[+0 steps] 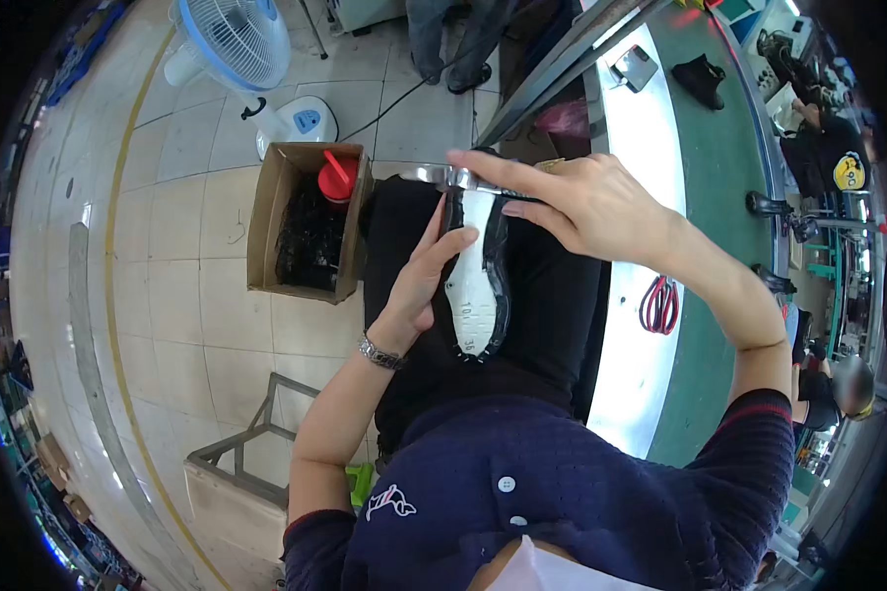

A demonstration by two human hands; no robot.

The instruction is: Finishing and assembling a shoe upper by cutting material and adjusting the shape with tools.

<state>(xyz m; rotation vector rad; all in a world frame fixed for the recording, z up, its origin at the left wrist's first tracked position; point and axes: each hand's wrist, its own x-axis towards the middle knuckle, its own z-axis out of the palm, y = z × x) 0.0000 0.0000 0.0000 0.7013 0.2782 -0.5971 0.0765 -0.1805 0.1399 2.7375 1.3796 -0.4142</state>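
- So the main thing here is a shoe [476, 286] (black upper, white underside), held bottom-up over the person's lap [552, 315].
- Long axis runs pretty much straight away from the body, one end toward the belly, the other toward the knees. Can't really tell which end is the toe. Black edging shows around the near end.
- Left hand [419, 281] is gripping the shoe from its left side, thumb laid over the white part.
- Right hand [596, 207] is closed around a shiny metal tool [434, 174] set crosswise at the far end, index finger stretched along it. That hand and tool hide part of that end, so no clue exactly how the tool meets the shoe.
- Just left of the lap: a cardboard box [266, 217] with dark scraps and a red-topped item [336, 177] in it. Blue-and-white fan [237, 44] beyond.
- On the right, a white table [626, 384] with a phone [636, 67] and a loop of red cord [659, 305], then a green belt [710, 158] carrying a dark shoe [700, 81].
- A grey metal beam [547, 84] slants between the far floor and the table.
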